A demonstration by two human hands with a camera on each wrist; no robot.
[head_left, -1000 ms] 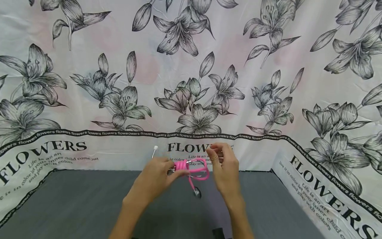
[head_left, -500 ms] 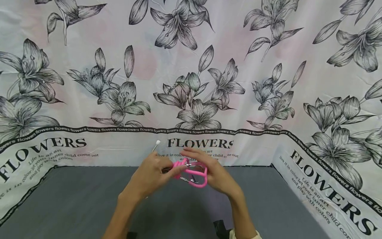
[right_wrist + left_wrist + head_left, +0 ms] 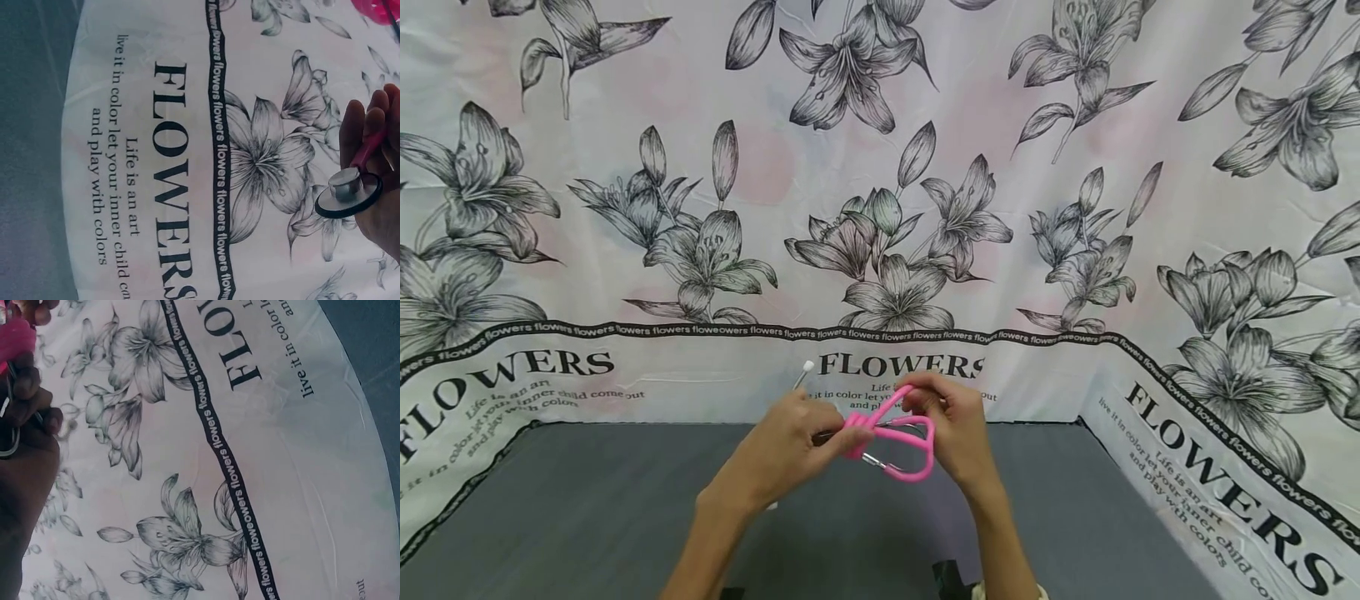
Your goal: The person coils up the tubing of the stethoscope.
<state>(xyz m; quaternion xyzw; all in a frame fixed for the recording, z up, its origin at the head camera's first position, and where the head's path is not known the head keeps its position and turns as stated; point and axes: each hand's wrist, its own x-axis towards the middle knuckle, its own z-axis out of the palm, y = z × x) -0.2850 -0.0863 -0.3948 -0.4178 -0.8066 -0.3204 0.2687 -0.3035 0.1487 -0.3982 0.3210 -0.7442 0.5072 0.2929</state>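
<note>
A pink stethoscope is held in the air, its tubing wound into a bundle with a loop sticking out to the right. My left hand grips the wound part, thumb across it. One white ear tip on a metal tube pokes up behind that hand. In the left wrist view, bent metal tubing shows by the curled fingers. My right hand pinches the tubing's free end, drawn up to the right. The round chest piece hangs by this hand in the right wrist view; the head view hides it.
A grey tabletop lies below the hands. White cloth printed with flowers and lettering stands behind and along both sides. A black strap-like piece shows near the right forearm.
My right hand came in from the right of the loop, passed over it, and now holds the free tubing end. The chest piece, dangling earlier, is now by the right hand. The left hand keeps its grip.
</note>
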